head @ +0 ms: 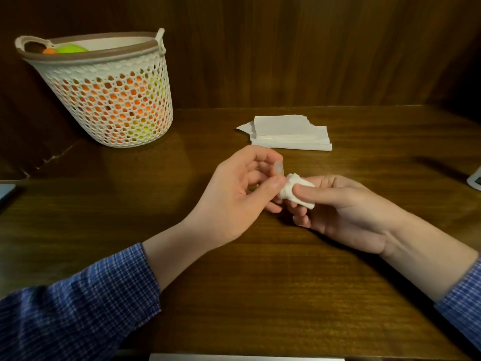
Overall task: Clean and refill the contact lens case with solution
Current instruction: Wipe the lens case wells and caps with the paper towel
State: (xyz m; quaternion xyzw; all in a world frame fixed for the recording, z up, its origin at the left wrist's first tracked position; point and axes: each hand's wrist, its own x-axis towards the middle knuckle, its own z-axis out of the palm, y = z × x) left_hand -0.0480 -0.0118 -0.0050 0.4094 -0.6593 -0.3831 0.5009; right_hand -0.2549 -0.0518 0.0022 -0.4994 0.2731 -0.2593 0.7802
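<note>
Two bare hands, left hand (234, 196) and right hand (346, 209), with forearms uncovered from the wrists up to mid-forearm. Above that, long blue-and-white fine-checked woven fabric sleeves: left sleeve (78, 303) pushed back with its cuff edge loose and slightly rumpled; right sleeve (463, 295) showing a flat banded cuff. No rings, watch or bracelets visible. Short, unpainted nails on the visible fingertips.

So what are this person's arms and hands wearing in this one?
Both hands, left hand and right hand, are bare: no gloves, rings or watch visible. Each forearm has a blue checked shirt sleeve, left sleeve and right sleeve, pushed up partway.
</note>
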